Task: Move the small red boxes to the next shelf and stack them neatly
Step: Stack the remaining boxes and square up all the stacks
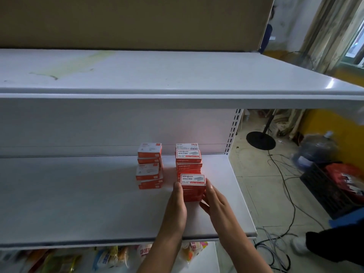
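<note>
Small red-and-white staple boxes stand in stacks on the white middle shelf (78, 203). The nearest stack (193, 187) is a few boxes high, and both my hands press against it. My left hand (177, 205) lies flat on its left side. My right hand (213, 203) cups its right side and lower corner. Directly behind it stands a taller stack (188, 157) near the back panel. To the left are two more stacks, one at the back (149, 152) and one in front (148, 175), the front one slightly crooked.
An upper white shelf (177, 75) overhangs the stacks, with brown cardboard behind it. Snack packets (110, 257) fill the shelf below. To the right lie floor cables (285, 184), a black fan base (261, 142), a dark crate (331, 192) and a water bottle.
</note>
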The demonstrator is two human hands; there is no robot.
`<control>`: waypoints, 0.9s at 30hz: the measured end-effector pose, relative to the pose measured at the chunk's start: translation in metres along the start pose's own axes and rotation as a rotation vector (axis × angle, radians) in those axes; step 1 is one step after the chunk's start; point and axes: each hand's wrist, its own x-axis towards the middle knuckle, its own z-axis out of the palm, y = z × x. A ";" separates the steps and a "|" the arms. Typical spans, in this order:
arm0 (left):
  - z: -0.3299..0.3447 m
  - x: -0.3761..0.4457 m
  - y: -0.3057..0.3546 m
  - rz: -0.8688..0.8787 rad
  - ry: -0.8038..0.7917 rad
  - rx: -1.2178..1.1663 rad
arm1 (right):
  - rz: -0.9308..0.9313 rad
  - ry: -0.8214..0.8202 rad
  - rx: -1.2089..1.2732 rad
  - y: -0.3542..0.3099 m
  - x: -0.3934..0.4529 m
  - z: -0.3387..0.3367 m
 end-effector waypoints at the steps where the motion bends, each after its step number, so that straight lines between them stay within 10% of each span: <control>1: 0.001 0.001 0.001 0.012 0.003 0.012 | -0.004 -0.011 -0.009 -0.002 0.002 0.000; 27: 0.003 0.015 0.003 -0.093 0.066 0.008 | 0.067 -0.001 -0.187 0.003 0.018 -0.002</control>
